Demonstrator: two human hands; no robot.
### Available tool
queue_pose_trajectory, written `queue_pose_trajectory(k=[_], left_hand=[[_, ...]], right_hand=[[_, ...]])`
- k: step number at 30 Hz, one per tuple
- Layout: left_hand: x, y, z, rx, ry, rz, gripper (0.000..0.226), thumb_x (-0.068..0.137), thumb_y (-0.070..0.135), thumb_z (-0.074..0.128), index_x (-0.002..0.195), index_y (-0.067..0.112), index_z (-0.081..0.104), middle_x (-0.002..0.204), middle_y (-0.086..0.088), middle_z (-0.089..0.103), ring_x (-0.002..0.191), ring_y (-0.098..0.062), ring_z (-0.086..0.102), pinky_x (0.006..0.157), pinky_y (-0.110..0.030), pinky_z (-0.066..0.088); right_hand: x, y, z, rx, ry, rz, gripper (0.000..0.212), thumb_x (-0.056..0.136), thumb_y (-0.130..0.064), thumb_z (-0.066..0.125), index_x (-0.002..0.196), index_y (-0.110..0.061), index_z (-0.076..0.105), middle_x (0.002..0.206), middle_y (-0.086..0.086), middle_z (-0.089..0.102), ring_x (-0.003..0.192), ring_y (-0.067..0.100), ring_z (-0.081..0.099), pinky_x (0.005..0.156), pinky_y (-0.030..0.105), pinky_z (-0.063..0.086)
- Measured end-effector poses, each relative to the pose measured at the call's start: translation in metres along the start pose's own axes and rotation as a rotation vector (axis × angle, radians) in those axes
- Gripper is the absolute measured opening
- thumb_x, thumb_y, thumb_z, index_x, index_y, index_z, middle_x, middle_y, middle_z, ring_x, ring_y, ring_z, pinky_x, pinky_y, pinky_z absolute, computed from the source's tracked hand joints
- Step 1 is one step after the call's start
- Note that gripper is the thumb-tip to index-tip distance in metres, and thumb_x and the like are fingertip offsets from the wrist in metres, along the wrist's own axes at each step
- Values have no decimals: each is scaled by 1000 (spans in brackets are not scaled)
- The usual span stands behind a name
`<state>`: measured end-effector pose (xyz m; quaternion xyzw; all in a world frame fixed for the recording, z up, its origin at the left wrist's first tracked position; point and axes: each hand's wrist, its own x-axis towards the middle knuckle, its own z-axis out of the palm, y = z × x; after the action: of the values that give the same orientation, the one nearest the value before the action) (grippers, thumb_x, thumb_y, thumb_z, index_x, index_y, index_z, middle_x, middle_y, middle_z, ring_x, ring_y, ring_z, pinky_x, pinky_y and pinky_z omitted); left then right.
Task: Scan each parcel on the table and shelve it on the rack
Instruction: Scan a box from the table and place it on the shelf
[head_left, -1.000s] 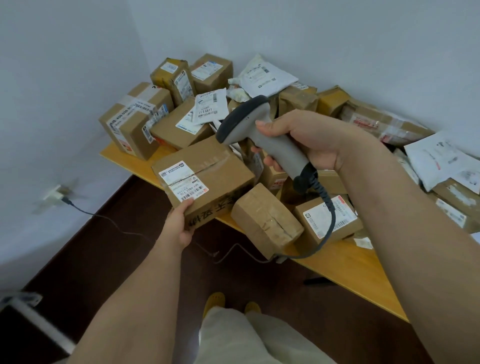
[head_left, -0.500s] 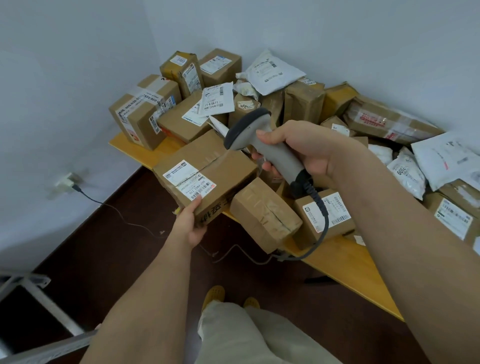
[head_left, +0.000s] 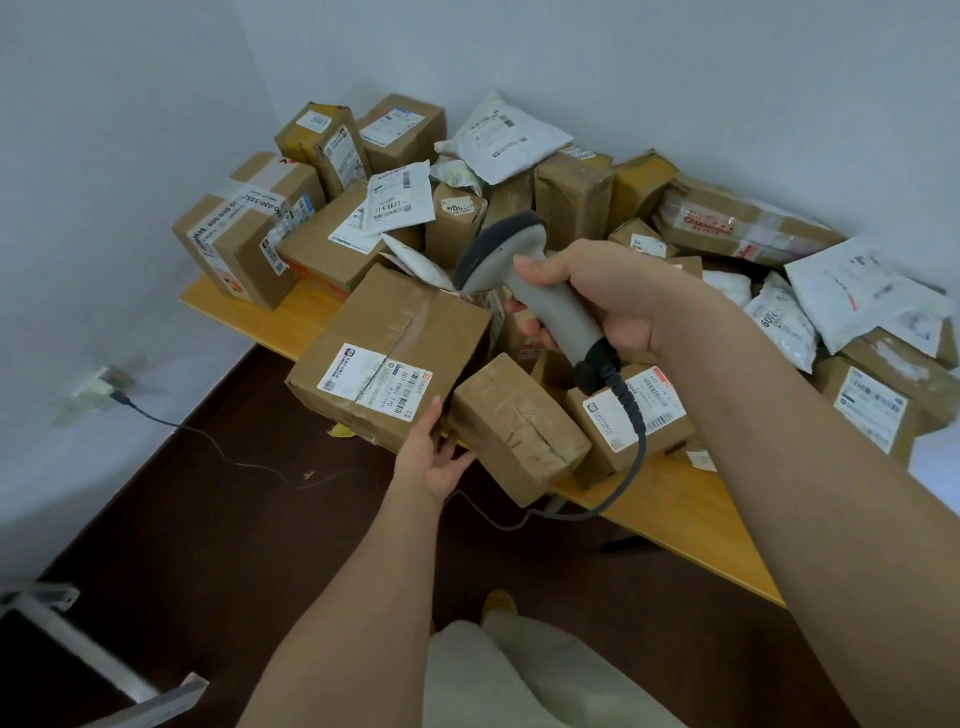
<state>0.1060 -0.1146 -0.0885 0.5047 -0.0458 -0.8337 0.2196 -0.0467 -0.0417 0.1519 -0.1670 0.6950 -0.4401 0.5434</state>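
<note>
I am gripping the near corner of a brown parcel (head_left: 389, 353) with my left hand (head_left: 436, 457), thumb lying up along its front edge by the white shipping label (head_left: 376, 378) and fingers curling underneath, so the box is sitting tilted at the front edge of the worktop (head_left: 691, 525) with part of it hanging over the dark floor (head_left: 208, 519). My right hand (head_left: 597, 296) is clamping round the grey handle of the barcode scanner (head_left: 524, 275), thumb pressing on top and fingers wrapping below; its dark head is hovering above the far side of the parcel, pointing down and to the left. The scanner's black cable (head_left: 631, 436) is looping down from the handle over the worktop's edge. A smaller taped box (head_left: 514, 431) is lying just beside the parcel on its right, touching my left hand's fingers. Behind them a heap of cardboard boxes and white mailer bags (head_left: 506, 137) is filling the worktop into the corner of the walls. A metal frame (head_left: 104, 670) is showing at the lower left, blurred.
</note>
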Motion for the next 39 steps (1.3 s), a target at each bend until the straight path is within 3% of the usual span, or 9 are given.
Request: queue_pose_trajectory(k=[3, 7, 13, 19, 21, 24, 26, 30, 39], left_hand=[[6, -9, -3, 13, 90, 1, 53, 80, 20, 79, 125, 15, 50, 120, -17, 62, 122, -36, 53, 76, -58, 52], [-2, -18, -2, 213, -5, -174, 60, 74, 29, 82, 123, 15, 50, 116, -17, 62, 121, -42, 51, 95, -63, 46], [0, -16, 18, 396, -237, -257, 49, 92, 27, 63, 137, 16, 50, 122, -13, 64, 116, -36, 56, 83, -57, 53], [-5, -3, 16, 548, -174, -257, 49, 92, 19, 62, 138, 14, 46, 123, -11, 62, 121, -31, 52, 80, -48, 50], [-8, 4, 6, 600, -110, -296, 58, 85, 19, 72, 136, 10, 48, 126, -15, 59, 124, -33, 51, 88, -47, 50], [-13, 17, -13, 635, -7, -367, 101, 57, 28, 90, 142, 5, 40, 130, -18, 55, 122, -38, 53, 92, -49, 49], [-12, 26, -24, 575, 51, -323, 122, 47, 34, 94, 148, 12, 30, 142, -20, 45, 129, -41, 45, 100, -55, 44], [-8, 41, -32, 499, 72, -134, 122, 53, 40, 92, 152, 25, 23, 156, -14, 27, 142, -41, 26, 108, -60, 32], [5, 45, -20, 427, 40, -89, 100, 67, 15, 86, 149, 24, 31, 147, -15, 43, 139, -38, 33, 114, -63, 21]], right_hand=[[0, 2, -2, 38, 43, 3, 33, 94, -31, 64, 118, -10, 58, 94, 7, 63, 67, 14, 64, 64, 26, 55], [0, 1, 1, 48, 60, 11, 32, 94, -31, 64, 117, -10, 58, 95, 7, 63, 64, 14, 65, 62, 26, 54], [-1, 4, 3, 36, 67, 12, 29, 94, -32, 64, 111, -10, 59, 90, 5, 65, 59, 12, 66, 60, 26, 55], [-2, 6, 3, -19, 10, 31, 32, 95, -33, 63, 116, -10, 57, 91, 6, 61, 61, 11, 66, 60, 25, 55], [-2, 6, 5, -62, -41, 43, 36, 95, -34, 62, 119, -9, 55, 96, 7, 59, 63, 12, 65, 62, 26, 54], [-1, 6, 11, -167, -88, 33, 39, 95, -34, 61, 123, -8, 55, 102, 9, 59, 67, 13, 64, 65, 28, 52], [0, 5, 15, -198, -91, 32, 40, 95, -33, 62, 125, -7, 54, 101, 9, 60, 67, 14, 63, 62, 27, 52], [0, 2, 18, -239, -113, 43, 43, 95, -33, 61, 127, -5, 53, 100, 10, 60, 67, 15, 60, 62, 28, 51], [-15, -11, 15, -347, -174, -31, 30, 98, -28, 54, 119, -6, 56, 104, 13, 57, 66, 15, 56, 59, 25, 50]])
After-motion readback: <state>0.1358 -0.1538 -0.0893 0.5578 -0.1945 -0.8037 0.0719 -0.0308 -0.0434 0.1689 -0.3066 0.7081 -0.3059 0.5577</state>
